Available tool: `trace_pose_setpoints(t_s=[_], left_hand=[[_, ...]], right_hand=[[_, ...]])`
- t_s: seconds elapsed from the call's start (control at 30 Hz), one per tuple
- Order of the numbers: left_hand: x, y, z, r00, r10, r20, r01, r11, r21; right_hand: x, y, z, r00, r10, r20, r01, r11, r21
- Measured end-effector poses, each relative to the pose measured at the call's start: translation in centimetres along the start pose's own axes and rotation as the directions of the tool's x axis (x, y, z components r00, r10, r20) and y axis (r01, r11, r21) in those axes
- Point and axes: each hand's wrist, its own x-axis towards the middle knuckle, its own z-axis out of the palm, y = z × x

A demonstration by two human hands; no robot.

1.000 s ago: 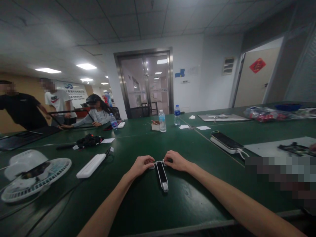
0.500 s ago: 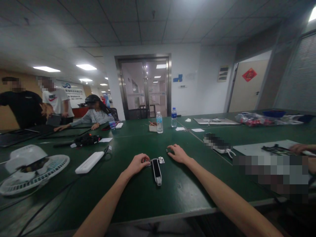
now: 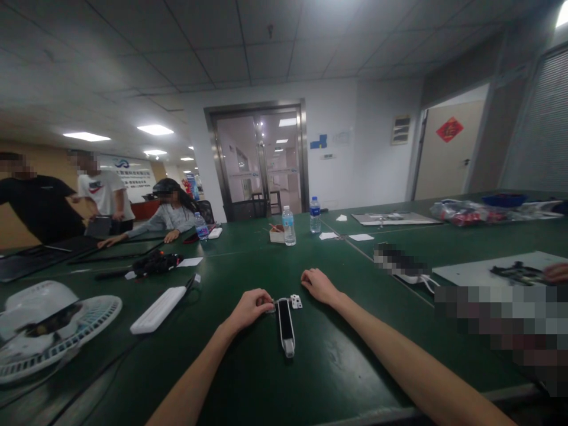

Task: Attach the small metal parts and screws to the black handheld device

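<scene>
One hand holds now: my left hand (image 3: 251, 307) pinches the top of the black strip (image 3: 286, 322), mid-frame on the table (image 3: 266, 378). My right hand (image 3: 319, 286) has let go, fingers loose, and a small white piece (image 3: 296, 302) lies free beside it.

I see a long green table (image 3: 248, 384) running to a glass double door (image 3: 260, 163). At the left lies a white fan (image 3: 48, 331) face up, and near it a long white block (image 3: 157, 309) with a cable at its far end. Farther back sits a black bundle (image 3: 155, 262) beside a paper slip (image 3: 190, 261). Two water bottles (image 3: 289, 226) stand upright mid-table, a small box (image 3: 277, 235) just beside the nearer one. A seated person (image 3: 168, 214) leans on the table at the left, two more people (image 3: 38, 201) standing behind. On the right I make out a grey mat (image 3: 470, 273) carrying a dark circuit board (image 3: 519, 272), and a red sign (image 3: 449, 129) on a door.
</scene>
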Motion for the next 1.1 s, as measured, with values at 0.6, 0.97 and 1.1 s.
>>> trace_pose_setpoints(t_s=[0.6, 0.97, 1.1], left_hand=[[-0.7, -0.2, 0.1, 0.996, 0.019, -0.088, -0.014, 0.998, 0.053], [-0.1, -0.9, 0.3, 0.998, 0.028, -0.062, -0.026, 0.999, 0.027], [0.1, -1.0, 0.3, 0.999, 0.034, -0.042, -0.034, 0.999, 0.016]], right_hand=[[-3.1, -4.5, -1.7, 0.990, -0.136, 0.021, 0.115, 0.900, 0.422], [-3.0, -4.1, -1.5, 0.982, -0.166, 0.084, 0.126, 0.924, 0.360], [-3.1, -4.3, -2.0, 0.989, -0.130, 0.075, 0.089, 0.910, 0.405]])
